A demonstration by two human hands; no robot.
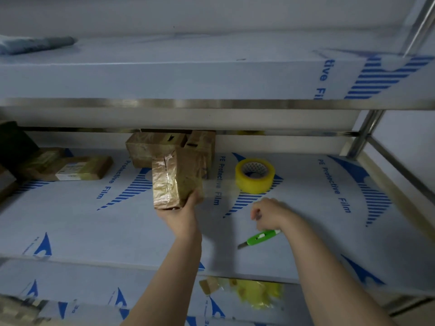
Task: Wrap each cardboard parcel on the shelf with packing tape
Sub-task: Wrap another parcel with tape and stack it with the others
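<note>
A person's left hand (181, 215) grips the near end of a tape-wrapped cardboard parcel (174, 180). The thumb is pressed against the parcel's right side and the other fingers are hidden behind it, holding it tilted over the shelf (317, 220). The right hand (270, 215) hovers with its fingers curled under, and I cannot tell whether they pinch anything. A green knife (260, 239) lies just under that wrist. A yellow roll of tape (255, 182) stands just beyond those fingers. More parcels (150, 149) sit beyond the left fingers.

Tape roll (255, 175) right of parcel (175, 182) (shelf)
</note>
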